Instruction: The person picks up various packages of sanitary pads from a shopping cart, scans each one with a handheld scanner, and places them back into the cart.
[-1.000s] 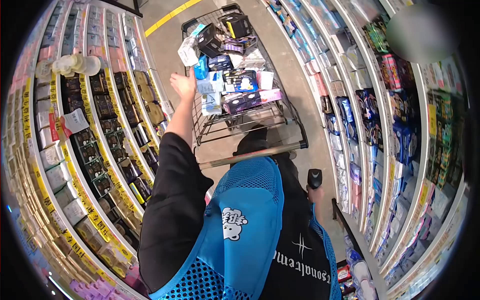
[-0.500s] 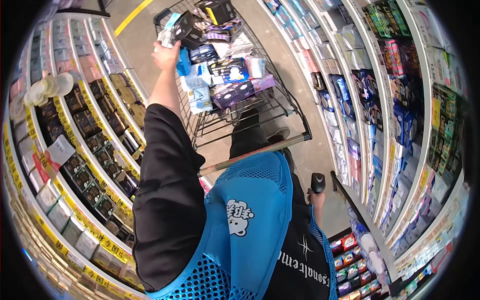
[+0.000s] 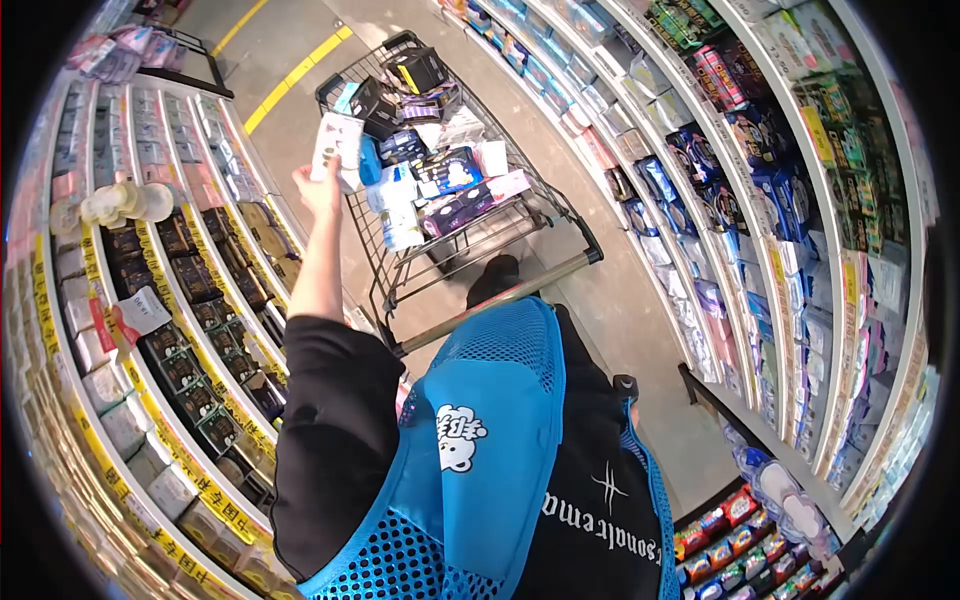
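My left hand (image 3: 320, 188) grips a white package (image 3: 338, 146) at the left edge of a wire shopping cart (image 3: 575, 222). Beside it in the cart lie a black box (image 3: 374, 108), a blue pack (image 3: 369, 160) and several other packs, among them a dark blue one (image 3: 448, 172) and a purple one (image 3: 455, 208). Low on the right, my right hand (image 3: 633, 410) is mostly hidden by the clothing. A dark handheld device (image 3: 625, 385) shows just above it, held in that hand.
Shelves of packaged goods (image 3: 215, 330) curve along the left, with a price card (image 3: 145, 311) sticking out. More full shelves (image 3: 720, 190) line the right. The cart's handle (image 3: 500, 300) crosses in front of my body. Yellow lines (image 3: 300, 70) mark the floor ahead.
The white package in my left hand now shows its broad face, held apart from the black box. My right hand and its device have dropped lower, more hidden. The view has shifted.
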Tool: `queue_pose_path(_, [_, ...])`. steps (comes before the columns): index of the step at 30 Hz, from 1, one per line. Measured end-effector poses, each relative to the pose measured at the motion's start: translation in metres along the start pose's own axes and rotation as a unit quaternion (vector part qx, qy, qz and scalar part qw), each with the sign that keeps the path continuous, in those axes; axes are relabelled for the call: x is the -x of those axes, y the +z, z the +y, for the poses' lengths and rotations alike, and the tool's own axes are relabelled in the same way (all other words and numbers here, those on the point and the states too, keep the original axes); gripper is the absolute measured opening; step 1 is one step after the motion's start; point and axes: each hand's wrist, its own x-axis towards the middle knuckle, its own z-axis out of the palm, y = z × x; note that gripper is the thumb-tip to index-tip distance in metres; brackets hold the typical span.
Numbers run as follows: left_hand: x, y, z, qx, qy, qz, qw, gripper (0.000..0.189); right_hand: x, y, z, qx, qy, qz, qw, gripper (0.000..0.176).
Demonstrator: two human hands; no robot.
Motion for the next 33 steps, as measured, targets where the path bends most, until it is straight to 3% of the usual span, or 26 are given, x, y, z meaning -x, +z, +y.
queue_pose_path(1, [0.008,0.002,-0.022,0.048,0.030,0.008,0.998,0.064,-0.003,0.006,0.005,-0.012,0.001,-0.001,1.000,0.031])
queue_pose_path(3, [0.055,-0.014,-0.012,0.224,-0.005,-0.096,0.970,0.051,0.001,-0.009,-0.012,-0.063,0.014,-0.023,0.998,0.032])
queue_pose_path(5, [0.120,-0.037,0.033,0.309,-0.106,-0.157,0.932,0.043,0.014,-0.046,-0.054,-0.118,0.031,-0.054,0.991,0.032])
queue_pose_path(8, [0.180,-0.042,0.044,0.460,-0.159,-0.298,0.822,0.044,0.000,-0.049,-0.038,-0.189,0.009,-0.028,0.982,0.028])
queue_pose_path(9, [0.218,-0.054,0.077,0.508,-0.177,-0.327,0.777,0.047,0.000,-0.054,-0.046,-0.212,0.009,-0.025,0.977,0.027])
queue_pose_path(15, [0.370,-0.080,0.115,0.533,-0.303,-0.539,0.577,0.054,0.007,-0.110,-0.090,-0.369,-0.018,-0.046,0.928,0.015])
queue_pose_path(17, [0.423,-0.088,0.126,0.529,-0.296,-0.622,0.496,0.057,0.012,-0.131,-0.102,-0.407,-0.062,-0.043,0.910,0.016])
queue_pose_path(19, [0.469,-0.099,0.137,0.487,-0.286,-0.679,0.470,0.059,0.032,-0.160,-0.116,-0.475,-0.138,-0.043,0.868,0.016])
queue_pose_path(21, [0.502,-0.107,0.146,0.436,-0.296,-0.723,0.447,0.056,0.069,-0.199,-0.137,-0.549,-0.144,-0.030,0.823,0.025])
queue_pose_path(23, [0.529,-0.110,0.153,0.388,-0.269,-0.732,0.492,0.056,0.090,-0.219,-0.142,-0.622,-0.182,-0.025,0.761,0.042])
queue_pose_path(26, [0.565,-0.114,0.171,0.335,-0.182,-0.751,0.539,0.057,0.113,-0.246,-0.140,-0.649,-0.208,-0.021,0.731,0.051])
queue_pose_path(30, [0.605,-0.113,0.176,0.297,-0.159,-0.754,0.564,0.058,0.121,-0.239,-0.124,-0.724,-0.199,0.010,0.660,0.045])
queue_pose_path(31, [0.613,-0.115,0.178,0.281,-0.146,-0.767,0.558,0.059,0.123,-0.234,-0.120,-0.747,-0.157,0.008,0.646,0.044])
queue_pose_path(33, [0.627,-0.118,0.179,0.252,-0.124,-0.787,0.549,0.062,0.125,-0.221,-0.105,-0.733,-0.111,0.018,0.671,0.048])
